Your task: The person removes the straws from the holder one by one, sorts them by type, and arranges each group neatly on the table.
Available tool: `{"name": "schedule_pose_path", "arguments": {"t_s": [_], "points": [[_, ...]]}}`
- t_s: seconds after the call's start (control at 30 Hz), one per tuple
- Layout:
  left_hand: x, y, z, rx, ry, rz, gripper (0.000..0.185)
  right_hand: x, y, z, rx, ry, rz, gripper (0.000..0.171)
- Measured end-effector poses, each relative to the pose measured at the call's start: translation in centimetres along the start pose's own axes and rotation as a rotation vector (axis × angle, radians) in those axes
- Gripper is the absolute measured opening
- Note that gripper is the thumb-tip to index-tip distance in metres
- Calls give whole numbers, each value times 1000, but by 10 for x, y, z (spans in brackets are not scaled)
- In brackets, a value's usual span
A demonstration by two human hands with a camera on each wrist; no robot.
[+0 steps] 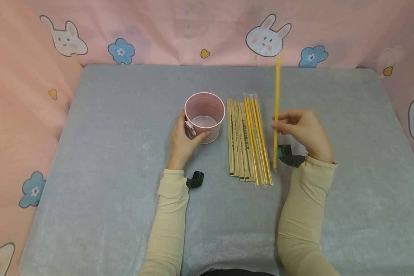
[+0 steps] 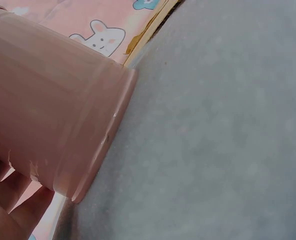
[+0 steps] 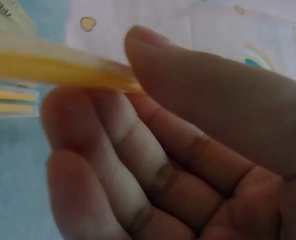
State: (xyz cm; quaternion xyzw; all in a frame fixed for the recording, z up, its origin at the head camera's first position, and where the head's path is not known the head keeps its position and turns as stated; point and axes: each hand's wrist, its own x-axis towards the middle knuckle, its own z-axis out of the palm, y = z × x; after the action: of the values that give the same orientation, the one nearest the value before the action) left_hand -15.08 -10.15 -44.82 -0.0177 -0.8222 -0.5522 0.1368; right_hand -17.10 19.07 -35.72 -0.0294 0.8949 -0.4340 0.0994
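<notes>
A small pink metal bucket (image 1: 214, 135) stands upright at the middle of the table, its open top toward the head camera. My left hand (image 1: 184, 143) grips it from the left, thumb across its near side. In the left wrist view, fingers (image 2: 30, 205) curve along the wall of the bucket (image 2: 48, 95). Between thumb and fingertips, my right hand (image 1: 305, 130) pinches a yellow straw (image 1: 276, 96) in a clear wrapper, held nearly upright in the head view. The right wrist view has the straw (image 3: 63, 70) blurred, its end at the thumb (image 3: 188, 85).
Between the hands lies a row of paper-wrapped sticks (image 1: 236, 138), with several clear-wrapped yellow straws (image 1: 258, 142) along their right side. A grey cloth covers the table (image 1: 107, 161). Pink printed fabric (image 1: 158, 30) hangs behind it and at the sides.
</notes>
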Motion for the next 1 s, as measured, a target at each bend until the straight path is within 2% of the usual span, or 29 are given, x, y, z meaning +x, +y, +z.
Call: {"name": "schedule_pose_path", "arguments": {"t_s": [0.23,0.5,1.0], "points": [[0,1,0,-2,-4,-2,87,6,10,-1,-35,-120,34,30],[0,0,0,1,3,1,86,13,18,2,-62,-219,67,28],[0,0,1,-7,1,-2,86,23,35,8,-112,-342,121,22]]}}
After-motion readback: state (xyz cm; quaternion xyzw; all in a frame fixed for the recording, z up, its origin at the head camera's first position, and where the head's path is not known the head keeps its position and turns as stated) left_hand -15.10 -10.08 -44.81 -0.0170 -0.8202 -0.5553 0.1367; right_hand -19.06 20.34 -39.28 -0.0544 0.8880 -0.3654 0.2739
